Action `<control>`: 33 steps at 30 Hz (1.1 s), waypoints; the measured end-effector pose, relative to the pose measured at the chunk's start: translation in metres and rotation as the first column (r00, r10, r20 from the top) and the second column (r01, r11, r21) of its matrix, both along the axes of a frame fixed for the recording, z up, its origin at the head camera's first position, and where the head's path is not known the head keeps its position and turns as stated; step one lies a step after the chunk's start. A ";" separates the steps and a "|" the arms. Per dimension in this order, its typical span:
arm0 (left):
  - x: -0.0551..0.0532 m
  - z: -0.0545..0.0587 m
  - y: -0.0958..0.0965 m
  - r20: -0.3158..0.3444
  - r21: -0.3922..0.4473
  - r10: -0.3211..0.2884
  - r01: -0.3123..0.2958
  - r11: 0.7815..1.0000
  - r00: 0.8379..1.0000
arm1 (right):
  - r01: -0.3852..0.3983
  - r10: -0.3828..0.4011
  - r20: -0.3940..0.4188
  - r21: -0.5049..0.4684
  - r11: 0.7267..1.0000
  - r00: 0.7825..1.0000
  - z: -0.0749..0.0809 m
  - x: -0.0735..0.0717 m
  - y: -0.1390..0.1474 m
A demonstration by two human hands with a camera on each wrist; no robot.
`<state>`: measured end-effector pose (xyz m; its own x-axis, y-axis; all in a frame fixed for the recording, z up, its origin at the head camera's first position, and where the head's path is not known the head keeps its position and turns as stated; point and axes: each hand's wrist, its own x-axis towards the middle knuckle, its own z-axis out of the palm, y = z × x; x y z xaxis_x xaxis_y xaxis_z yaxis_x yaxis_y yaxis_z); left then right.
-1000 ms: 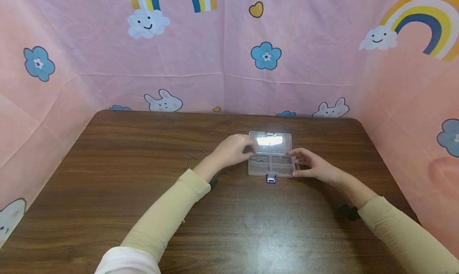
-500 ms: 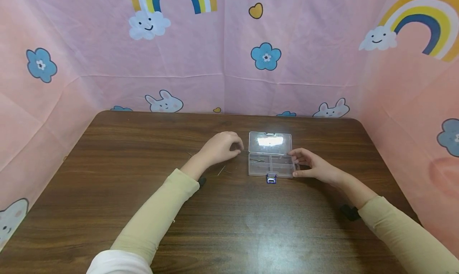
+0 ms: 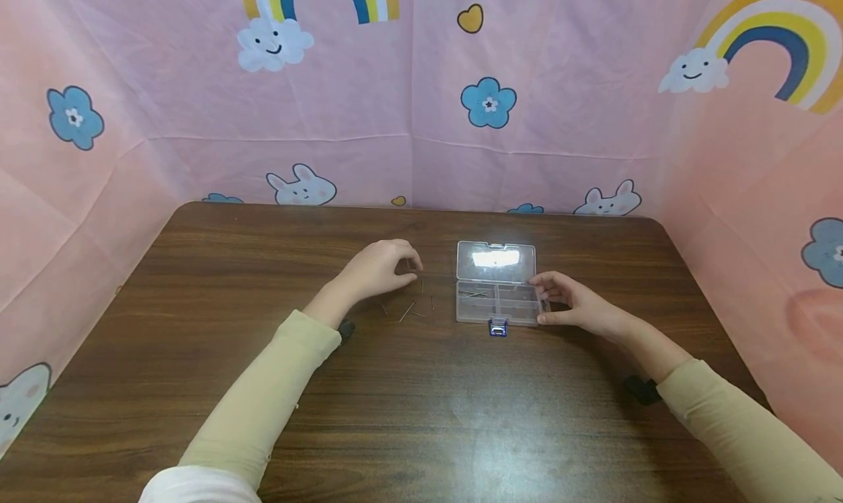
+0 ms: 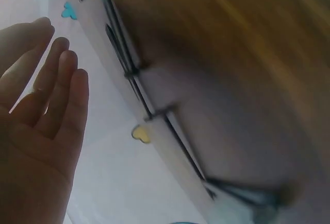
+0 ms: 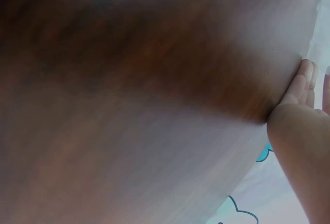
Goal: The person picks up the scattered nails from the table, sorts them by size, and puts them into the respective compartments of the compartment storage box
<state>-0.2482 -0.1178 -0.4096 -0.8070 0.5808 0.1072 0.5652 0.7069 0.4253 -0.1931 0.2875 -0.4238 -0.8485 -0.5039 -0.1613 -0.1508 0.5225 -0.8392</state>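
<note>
A clear plastic compartment box point(image 3: 518, 314) lies on the table with its lid point(image 3: 470, 269) swung back. Several nails point(image 3: 473, 294) rest in its left back compartment. My right hand point(image 3: 579, 307) holds the box's right end, thumb at the front corner and fingers at the back. Left of the box, my left hand point(image 3: 372, 270) hovers over loose nails point(image 3: 407, 311) with its fingers relaxed. In the left wrist view that hand point(image 4: 44, 136) shows nothing between fingers and thumb, and several nails point(image 4: 180, 144) lie beside it. The box is out of sight in the right wrist view.
The brown wooden table point(image 3: 421, 415) reaches back to a pink printed cloth point(image 3: 362, 107) that hangs behind and at both sides. A blue-edged latch point(image 3: 498, 328) juts from the front of the box.
My left hand has moved left, from above the box to over the loose nails, uncovering several of them. The right hand has stayed at the box's right end.
</note>
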 end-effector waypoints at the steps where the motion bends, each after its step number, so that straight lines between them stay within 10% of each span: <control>1: 0.000 0.000 -0.002 0.008 0.002 0.003 -0.003 1.000 1.000 | -0.002 0.002 -0.002 -0.001 1.000 1.000 0.000 0.000 0.000; 33: -0.007 -0.004 -0.053 0.115 -0.010 -0.002 0.004 1.000 0.993 | 0.009 -0.009 0.011 -0.003 1.000 1.000 -0.001 0.000 0.000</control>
